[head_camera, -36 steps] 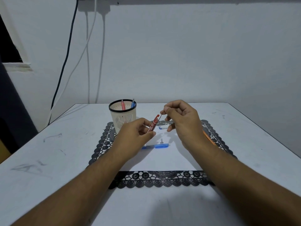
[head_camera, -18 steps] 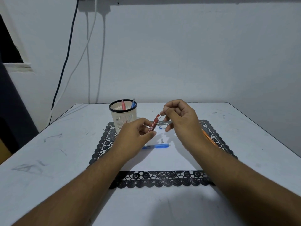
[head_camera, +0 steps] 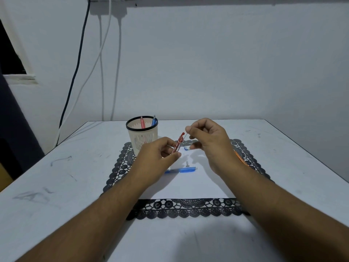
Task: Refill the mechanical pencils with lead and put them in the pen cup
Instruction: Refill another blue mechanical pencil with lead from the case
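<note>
My left hand (head_camera: 156,157) grips a red lead case (head_camera: 178,143), tilted with its open flip cap uppermost. My right hand (head_camera: 207,140) pinches a thin lead stick (head_camera: 185,136) between thumb and forefinger, its lower end at the case's mouth. A blue mechanical pencil (head_camera: 182,170) lies on the white sheet below my hands, with a small white cap piece (head_camera: 187,163) beside it. An orange pencil (head_camera: 240,158) lies partly hidden behind my right wrist. The cream pen cup (head_camera: 142,137) with a black rim holds a pink pencil (head_camera: 142,122) and a blue pencil (head_camera: 154,121).
A black lace placemat (head_camera: 187,208) with a white sheet on it covers the middle of the white table (head_camera: 56,176). A small blue-and-white object (head_camera: 187,148) lies behind my right hand. Cables hang down the wall at back left.
My right hand has lifted slightly, drawing the lead stick a little further up from the case. My left hand and the case have stayed in place.
</note>
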Motion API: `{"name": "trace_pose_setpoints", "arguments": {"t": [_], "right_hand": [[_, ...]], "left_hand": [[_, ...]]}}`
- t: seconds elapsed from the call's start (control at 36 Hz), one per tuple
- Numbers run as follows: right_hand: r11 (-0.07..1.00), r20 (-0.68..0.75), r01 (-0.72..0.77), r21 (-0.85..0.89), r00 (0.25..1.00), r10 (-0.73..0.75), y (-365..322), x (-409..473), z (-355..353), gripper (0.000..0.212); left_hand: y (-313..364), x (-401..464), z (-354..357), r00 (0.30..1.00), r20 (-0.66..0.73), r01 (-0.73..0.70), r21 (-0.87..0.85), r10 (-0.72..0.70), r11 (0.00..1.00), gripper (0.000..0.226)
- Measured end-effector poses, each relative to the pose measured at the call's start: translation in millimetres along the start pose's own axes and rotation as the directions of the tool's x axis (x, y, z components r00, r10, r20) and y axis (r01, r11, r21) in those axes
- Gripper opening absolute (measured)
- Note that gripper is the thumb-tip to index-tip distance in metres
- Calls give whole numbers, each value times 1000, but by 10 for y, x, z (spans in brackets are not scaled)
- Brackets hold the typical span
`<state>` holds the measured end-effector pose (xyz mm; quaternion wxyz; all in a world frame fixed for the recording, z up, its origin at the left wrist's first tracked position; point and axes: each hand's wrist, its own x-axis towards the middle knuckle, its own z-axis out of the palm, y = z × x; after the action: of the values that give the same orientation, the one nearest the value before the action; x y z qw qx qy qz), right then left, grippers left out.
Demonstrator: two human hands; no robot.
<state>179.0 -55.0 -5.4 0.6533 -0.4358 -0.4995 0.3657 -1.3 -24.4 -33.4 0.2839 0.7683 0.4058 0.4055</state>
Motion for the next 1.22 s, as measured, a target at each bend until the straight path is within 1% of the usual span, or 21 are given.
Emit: {"name": "trace_pose_setpoints", "arguments": {"t": [0.17, 0.25, 0.33, 0.44, 0.72, 0.78, 0.83, 0.89, 0.94, 1.0, 1.06, 1.11, 1.17, 1.22], "right_hand": [[1000, 20, -12, 26, 1000, 11, -9, 2, -4, 11], [1000, 26, -6, 29, 1000, 5, 2, 10, -16, 13], [1000, 62, -16, 26, 998, 14, 11, 15, -18, 16], [1000, 84, -19, 22, 996, 17, 3, 12, 0, 14], [996, 67, -32, 83, 997, 26, -28, 31, -32, 9], [991, 44, -51, 123, 998, 46, -74, 43, -44, 8], [972, -3, -91, 219, 996, 94, -127, 60, -65, 7], [939, -51, -126, 319, 987, 150, -157, 86, -102, 5], [915, -82, -147, 376, 978, 191, -155, 108, -149, 3], [899, -103, -173, 402, 967, 232, -123, 128, -196, 3], [886, -117, -210, 414, 953, 280, -81, 143, -226, 4], [874, -126, -246, 419, 937, 324, -44, 152, -234, 4], [868, -131, -265, 420, 929, 347, -14, 160, -237, 4], [872, -137, -262, 414, 929, 344, 0, 170, -245, 4]], "left_hand": [[6, -1, -6, 1000, 0, -1, -5, 1, 1000, 12], [12, -1, -9, 1000, -6, -1, -8, 1, 1000, 12], [10, -1, -9, 1000, -13, -9, -8, 9, 1000, 12], [1, -1, -10, 1000, -6, 2, -23, -2, 1000, 13], [18, -15, -10, 1000, 30, -4, -26, 5, 1000, 27], [9, -10, -7, 999, 40, 9, -37, -7, 999, 28], [6, -6, -6, 998, 56, 33, -76, -29, 997, 26], [23, -8, -11, 995, 81, 62, -150, -51, 987, 25], [56, -5, -25, 990, 115, 106, -256, -79, 961, 24], [94, 3, -41, 982, 160, 155, -390, -99, 908, 29], [116, 14, -52, 973, 211, 198, -546, -96, 814, 40], [115, 24, -63, 966, 243, 235, -663, -93, 711, 53], [102, 27, -73, 961, 261, 258, -719, -94, 645, 60], [86, 37, -78, 957, 277, 272, -739, -90, 617, 61]]}}
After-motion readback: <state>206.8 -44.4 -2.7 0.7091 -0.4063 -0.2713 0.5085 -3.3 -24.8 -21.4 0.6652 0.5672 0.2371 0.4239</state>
